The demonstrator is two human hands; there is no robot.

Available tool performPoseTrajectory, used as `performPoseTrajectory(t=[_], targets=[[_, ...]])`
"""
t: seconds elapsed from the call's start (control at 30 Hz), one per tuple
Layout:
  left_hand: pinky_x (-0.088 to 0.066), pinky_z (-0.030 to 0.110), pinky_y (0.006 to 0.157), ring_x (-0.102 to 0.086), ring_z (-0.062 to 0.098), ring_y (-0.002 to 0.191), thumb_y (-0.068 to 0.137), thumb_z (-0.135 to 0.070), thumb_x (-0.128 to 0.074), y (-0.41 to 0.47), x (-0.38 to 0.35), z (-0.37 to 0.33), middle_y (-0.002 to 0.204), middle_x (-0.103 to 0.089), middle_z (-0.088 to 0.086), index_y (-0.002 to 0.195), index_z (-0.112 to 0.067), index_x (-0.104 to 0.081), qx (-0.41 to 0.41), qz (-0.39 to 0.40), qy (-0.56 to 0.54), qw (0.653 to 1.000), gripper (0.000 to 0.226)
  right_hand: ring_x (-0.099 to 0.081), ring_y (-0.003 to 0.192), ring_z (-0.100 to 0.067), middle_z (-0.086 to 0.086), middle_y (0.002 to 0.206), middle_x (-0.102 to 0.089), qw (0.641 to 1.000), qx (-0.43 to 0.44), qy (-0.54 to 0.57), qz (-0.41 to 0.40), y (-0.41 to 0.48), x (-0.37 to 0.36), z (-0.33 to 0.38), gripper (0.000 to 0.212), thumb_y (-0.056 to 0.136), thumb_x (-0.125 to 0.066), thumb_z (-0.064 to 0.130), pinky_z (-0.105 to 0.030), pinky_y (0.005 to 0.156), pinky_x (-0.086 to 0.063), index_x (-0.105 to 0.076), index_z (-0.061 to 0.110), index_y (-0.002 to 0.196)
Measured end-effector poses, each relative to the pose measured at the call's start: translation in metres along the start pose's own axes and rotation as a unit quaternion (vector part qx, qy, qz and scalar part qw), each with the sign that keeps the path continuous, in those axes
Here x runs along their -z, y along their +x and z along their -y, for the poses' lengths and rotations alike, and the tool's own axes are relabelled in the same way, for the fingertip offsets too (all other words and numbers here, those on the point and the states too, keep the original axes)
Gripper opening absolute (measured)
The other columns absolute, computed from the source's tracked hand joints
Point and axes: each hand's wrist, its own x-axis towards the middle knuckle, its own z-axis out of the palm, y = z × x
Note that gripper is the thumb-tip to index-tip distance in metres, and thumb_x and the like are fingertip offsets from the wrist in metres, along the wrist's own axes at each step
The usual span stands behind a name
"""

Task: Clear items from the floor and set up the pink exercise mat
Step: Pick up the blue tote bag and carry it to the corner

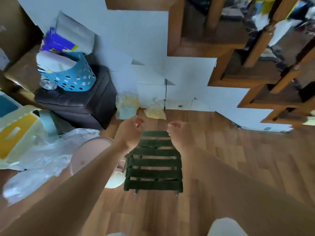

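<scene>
At the far left stands a cream and yellow box (17, 133), with crumpled clear plastic (42, 159) spread on the floor (238, 159) just beside it; behind them a dark ottoman (76, 103) carries a blue basket (73, 77) stuffed with papers, and a glass (48, 84) stands at the basket's left foot. A pink round thing (88, 150) lies partly under the left forearm; whether it is the mat cannot be told; a pale rounded thing (114, 183) sits just beside the stool's near left corner. Against the white panels (187, 79) rest two clear bags, one (127, 106) with yellow and blue contents, the other (156, 111) yellow. The left hand (129, 133) is stretched forward at the far left corner of a dark green slatted stool (153, 164); its fingers are curled in; the right hand (178, 135) is at the far right corner, curled likewise; whether either clasps the stool or nothing at all cannot be told, since the corners are hidden beneath them. The stool stands on the wood floor, below and between both forearms, near the bags; to the right, wooden stairs (255, 74) climb along the panels.
</scene>
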Motion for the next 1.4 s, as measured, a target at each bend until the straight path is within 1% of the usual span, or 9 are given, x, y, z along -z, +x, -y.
performPoseTrajectory(t=[0.1,0.2,0.3,0.47,0.57,0.67,0.97,1.2,1.4], targets=[[-0.047,0.029,0.092,-0.061,0.017,0.101,0.096,-0.010,-0.048,-0.026,0.046,-0.067,0.108,-0.067,0.004,0.109,-0.011,-0.064,-0.037,0.000,-0.061,0.997,0.022,-0.055,0.069,-0.012,-0.002,0.081,-0.062,0.998,-0.015,0.047,-0.032,-0.039,0.045,0.062,0.027,0.098,-0.047,0.020,-0.018,0.061,-0.043,-0.067,0.003,0.103],[-0.048,0.028,0.086,-0.060,0.012,0.088,0.095,-0.011,-0.050,-0.057,0.095,-0.134,0.090,-0.065,-0.006,0.097,-0.018,-0.064,-0.073,0.007,-0.109,0.991,0.016,-0.053,0.073,-0.019,-0.007,0.079,-0.058,0.996,0.001,0.060,-0.071,-0.083,0.092,0.120,0.025,0.096,-0.048,0.017,-0.029,0.069,-0.046,-0.064,0.000,0.087],[-0.050,0.026,0.084,-0.063,0.013,0.089,0.095,-0.012,-0.050,-0.090,0.139,-0.201,0.092,-0.067,-0.006,0.096,-0.021,-0.064,-0.109,0.037,-0.124,0.986,0.016,-0.054,0.067,-0.007,0.004,0.075,-0.057,0.988,0.012,0.103,-0.116,-0.133,0.135,0.167,0.015,0.095,-0.049,0.014,-0.010,0.066,-0.047,-0.060,0.013,0.084],[-0.045,0.005,0.074,-0.061,0.004,0.085,0.095,-0.016,-0.052,-0.144,0.178,-0.302,0.088,-0.064,-0.013,0.095,-0.025,-0.061,-0.227,0.136,-0.088,0.960,0.013,-0.059,0.076,-0.016,-0.010,0.084,-0.065,0.951,-0.017,0.229,-0.208,-0.210,0.208,0.206,0.019,0.094,-0.052,0.015,-0.023,0.069,-0.049,-0.068,0.005,0.093],[-0.046,0.008,0.077,-0.063,0.003,0.086,0.094,-0.017,-0.053,-0.171,0.174,-0.354,0.089,-0.065,-0.015,0.096,-0.025,-0.061,-0.276,0.188,-0.091,0.938,0.011,-0.060,0.070,-0.012,0.001,0.072,-0.066,0.933,-0.025,0.239,-0.269,-0.246,0.252,0.202,0.027,0.095,-0.050,0.016,-0.023,0.068,-0.047,-0.066,0.014,0.073],[-0.050,0.017,0.080,-0.065,0.005,0.088,0.093,-0.017,-0.054,-0.192,0.145,-0.405,0.088,-0.067,-0.013,0.095,-0.025,-0.063,-0.317,0.240,-0.109,0.911,0.012,-0.059,0.069,-0.013,0.002,0.067,-0.065,0.896,-0.043,0.269,-0.349,-0.282,0.302,0.187,0.027,0.091,-0.052,0.014,-0.027,0.071,-0.049,-0.066,0.016,0.068],[-0.052,0.015,0.078,-0.069,0.005,0.078,0.094,-0.012,-0.054,-0.283,-0.018,-0.573,0.079,-0.070,-0.002,0.092,-0.020,-0.066,-0.388,0.404,-0.180,0.809,0.014,-0.052,0.064,-0.020,-0.009,0.069,-0.062,0.780,-0.059,0.282,-0.555,-0.373,0.503,0.088,0.030,0.090,-0.055,0.017,-0.033,0.063,-0.044,-0.066,-0.006,0.075],[-0.052,0.015,0.078,-0.067,0.005,0.076,0.095,-0.007,-0.051,-0.334,-0.137,-0.691,0.081,-0.068,0.003,0.097,-0.009,-0.065,-0.415,0.466,-0.182,0.760,0.014,-0.047,0.061,-0.015,-0.004,0.065,-0.058,0.728,-0.096,0.284,-0.617,-0.412,0.642,0.018,0.024,0.091,-0.053,0.017,-0.020,0.050,-0.040,-0.067,0.006,0.074],[-0.054,0.021,0.075,-0.063,0.003,0.067,0.094,-0.002,-0.049,-0.335,-0.249,-0.788,0.076,-0.064,0.005,0.094,-0.006,-0.063,-0.437,0.484,-0.186,0.735,0.014,-0.049,0.065,-0.020,-0.008,0.066,-0.059,0.688,-0.125,0.299,-0.650,-0.399,0.759,-0.043,0.031,0.087,-0.055,0.012,-0.034,0.065,-0.043,-0.060,0.013,0.057]])
